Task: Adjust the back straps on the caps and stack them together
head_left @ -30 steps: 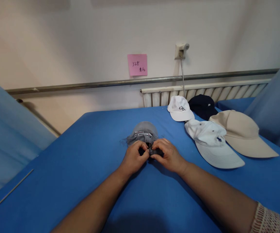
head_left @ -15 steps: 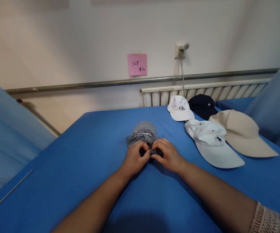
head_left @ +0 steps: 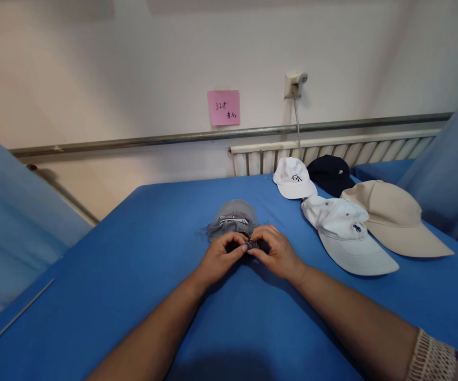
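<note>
A grey baseball cap (head_left: 235, 211) with frayed edges and light lettering lies on the blue-covered table (head_left: 126, 254), its strap side toward me. My left hand (head_left: 221, 257) pinches the cap's dark back strap (head_left: 252, 244) between thumb and fingers. From the other side my right hand (head_left: 273, 251) pinches the same strap, the fingertips of both hands almost meeting. Fingers hide most of the strap and its fastening.
To the right lie a white cap (head_left: 292, 177), a navy cap (head_left: 329, 173), a pale cap with a horse logo (head_left: 344, 233) and a beige cap (head_left: 391, 211). A thin stick (head_left: 17, 316) rests at the left edge. Blue curtains (head_left: 7, 222) hang at both sides.
The fingertips have shifted slightly on the strap, and my left thumb sits a little closer to my right fingers. The cap stays in place.
</note>
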`<state>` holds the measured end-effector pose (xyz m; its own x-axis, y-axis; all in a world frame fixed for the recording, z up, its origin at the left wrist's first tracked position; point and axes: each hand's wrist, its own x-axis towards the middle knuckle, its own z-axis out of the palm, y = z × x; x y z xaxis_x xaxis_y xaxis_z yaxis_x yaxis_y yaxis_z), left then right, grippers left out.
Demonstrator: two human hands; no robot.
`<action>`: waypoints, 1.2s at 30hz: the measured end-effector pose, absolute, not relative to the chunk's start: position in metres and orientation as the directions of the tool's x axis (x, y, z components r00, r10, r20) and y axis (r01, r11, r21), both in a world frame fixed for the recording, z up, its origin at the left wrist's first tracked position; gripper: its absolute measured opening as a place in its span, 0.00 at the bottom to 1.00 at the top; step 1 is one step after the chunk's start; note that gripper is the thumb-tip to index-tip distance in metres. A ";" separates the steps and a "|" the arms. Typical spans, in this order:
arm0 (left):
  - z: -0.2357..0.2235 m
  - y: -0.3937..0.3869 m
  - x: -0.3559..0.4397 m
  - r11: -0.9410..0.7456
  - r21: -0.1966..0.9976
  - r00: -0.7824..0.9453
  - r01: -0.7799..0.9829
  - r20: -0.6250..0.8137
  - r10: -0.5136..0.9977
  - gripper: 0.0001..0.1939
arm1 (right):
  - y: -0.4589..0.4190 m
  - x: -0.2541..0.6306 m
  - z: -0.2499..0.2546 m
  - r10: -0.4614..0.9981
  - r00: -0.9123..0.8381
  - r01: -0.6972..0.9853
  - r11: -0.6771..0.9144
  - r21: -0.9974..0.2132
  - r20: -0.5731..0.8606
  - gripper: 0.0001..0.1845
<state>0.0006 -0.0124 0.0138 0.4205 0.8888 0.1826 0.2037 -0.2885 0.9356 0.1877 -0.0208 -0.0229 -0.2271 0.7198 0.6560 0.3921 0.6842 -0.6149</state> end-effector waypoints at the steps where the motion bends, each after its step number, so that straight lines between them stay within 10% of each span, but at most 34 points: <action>1: 0.014 -0.012 0.000 -0.273 0.945 0.417 0.182 0.178 0.891 0.09 | -0.021 0.188 -0.023 0.720 -0.232 0.391 0.685 -0.615 0.654 0.09; 18: 0.015 -0.012 0.004 -0.393 0.818 0.380 0.421 0.235 0.895 0.07 | -0.025 0.186 -0.020 0.663 -0.397 0.468 0.741 -0.481 0.635 0.11; 36: 0.011 -0.008 -0.001 -0.226 0.942 0.423 0.250 0.104 0.900 0.11 | -0.021 0.189 -0.022 0.676 -0.340 0.430 0.730 -0.532 0.654 0.11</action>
<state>-0.0014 -0.0080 0.0111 0.4230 0.9002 0.1038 0.2499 -0.2260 0.9415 0.1887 -0.0215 -0.0216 -0.3397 0.6761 0.6538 0.4297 0.7299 -0.5316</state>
